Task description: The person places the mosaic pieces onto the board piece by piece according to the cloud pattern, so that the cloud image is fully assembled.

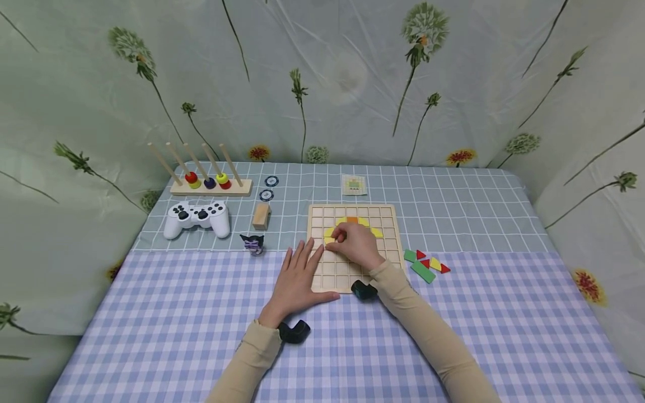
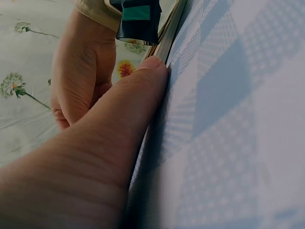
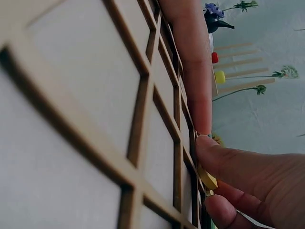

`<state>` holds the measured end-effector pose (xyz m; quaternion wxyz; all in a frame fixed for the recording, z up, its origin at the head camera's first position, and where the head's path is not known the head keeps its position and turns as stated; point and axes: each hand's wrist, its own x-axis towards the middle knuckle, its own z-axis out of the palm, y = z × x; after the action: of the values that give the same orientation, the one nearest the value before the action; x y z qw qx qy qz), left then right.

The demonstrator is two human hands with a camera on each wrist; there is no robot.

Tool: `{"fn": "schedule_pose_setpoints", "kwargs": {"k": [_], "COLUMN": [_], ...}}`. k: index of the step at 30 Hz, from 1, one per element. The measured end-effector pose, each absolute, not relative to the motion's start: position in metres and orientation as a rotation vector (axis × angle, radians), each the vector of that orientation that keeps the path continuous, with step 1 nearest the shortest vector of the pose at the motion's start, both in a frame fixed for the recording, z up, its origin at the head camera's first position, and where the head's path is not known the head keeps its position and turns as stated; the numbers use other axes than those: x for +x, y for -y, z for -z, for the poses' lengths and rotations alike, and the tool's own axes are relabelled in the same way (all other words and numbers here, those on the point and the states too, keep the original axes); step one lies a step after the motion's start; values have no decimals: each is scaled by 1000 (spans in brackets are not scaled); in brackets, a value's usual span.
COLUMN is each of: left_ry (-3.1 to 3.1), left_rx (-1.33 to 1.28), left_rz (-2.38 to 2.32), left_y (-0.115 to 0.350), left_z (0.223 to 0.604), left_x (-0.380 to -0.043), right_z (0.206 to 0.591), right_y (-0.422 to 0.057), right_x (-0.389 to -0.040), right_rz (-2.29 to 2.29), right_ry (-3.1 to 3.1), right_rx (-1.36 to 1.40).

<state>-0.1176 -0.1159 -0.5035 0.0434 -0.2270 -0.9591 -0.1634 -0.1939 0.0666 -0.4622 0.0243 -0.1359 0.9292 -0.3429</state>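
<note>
Left hand (image 1: 296, 284), fingers spread, index along the left edge of the wooden grid board (image 1: 330, 270), thumb out at its near edge; right hand (image 1: 356, 244), thumb and fingertips gathered at a yellow piece (image 3: 208, 179) on the board's left side, whether pinched or merely touched cannot be told; loose coloured pieces (image 1: 423, 272), right of the board; orange piece (image 1: 352, 220) and other yellow pieces (image 1: 377, 233), on its far half; to the left, figurine (image 1: 253, 244), white controller (image 1: 196, 216), wooden block (image 1: 261, 216), two chips (image 1: 266, 195), peg stand (image 1: 183, 191); patterned card (image 1: 355, 184), beyond the board.
</note>
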Motion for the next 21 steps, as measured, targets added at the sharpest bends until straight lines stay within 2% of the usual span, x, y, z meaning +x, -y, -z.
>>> {"fn": "schedule_pose_setpoints", "kwargs": {"k": [13,21], "left_ry": [2917,2928], "left_rx": [-697,-692], "left_rz": [502,517], "left_y": [117,115], "left_z": [503,502], "left_x": [-117,-117], "right_z": [461,452], "right_y": [-69,-103], "right_x": [-191,-184], "right_rz": [1061,1129], "right_ry": [-2883,-2890], "right_rx": [-409,-352]}}
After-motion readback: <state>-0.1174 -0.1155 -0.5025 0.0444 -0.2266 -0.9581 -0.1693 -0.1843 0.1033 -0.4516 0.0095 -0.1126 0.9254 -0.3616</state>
